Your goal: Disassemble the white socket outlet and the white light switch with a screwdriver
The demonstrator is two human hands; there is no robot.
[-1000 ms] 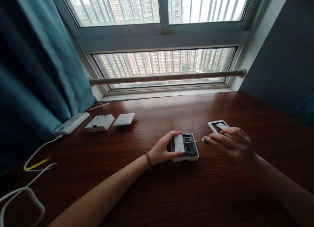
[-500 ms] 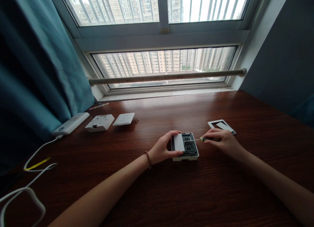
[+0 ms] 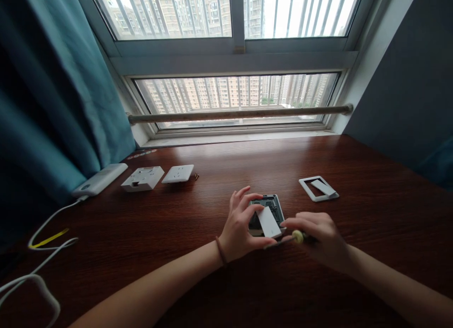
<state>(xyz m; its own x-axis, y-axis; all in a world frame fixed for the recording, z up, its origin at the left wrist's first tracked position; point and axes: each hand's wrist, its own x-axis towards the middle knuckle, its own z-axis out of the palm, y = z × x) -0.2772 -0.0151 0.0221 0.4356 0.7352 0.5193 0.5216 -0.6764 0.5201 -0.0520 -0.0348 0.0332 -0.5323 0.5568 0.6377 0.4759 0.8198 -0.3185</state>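
Note:
A wall switch base (image 3: 274, 202) with a dark inside and a white rim lies on the table between my hands. Over its open face, a white switch rocker (image 3: 269, 222) sits tilted, lifted out of its slot. My left hand (image 3: 242, 222) pinches the rocker between its fingertips at the upper end and its thumb at the lower end. A slim screwdriver (image 3: 297, 236) with a yellowish handle end is in my right hand (image 3: 320, 236). Its shaft points left, below the base and close to my left thumb. The fingertips of my right hand are near the rocker's right corner.
To the right lies a white frame (image 3: 311, 194) with a loose white rocker (image 3: 322, 187) across it. At the left are a white mounting box (image 3: 143, 179), a socket plate (image 3: 179, 173), screws (image 3: 196, 176) and a power strip (image 3: 101, 180) with a white cable (image 3: 47, 224).
The white rocker has come out of the base's left side and turned at a slant. My right hand has moved down with the screwdriver, drawing its tip off the base's inside.

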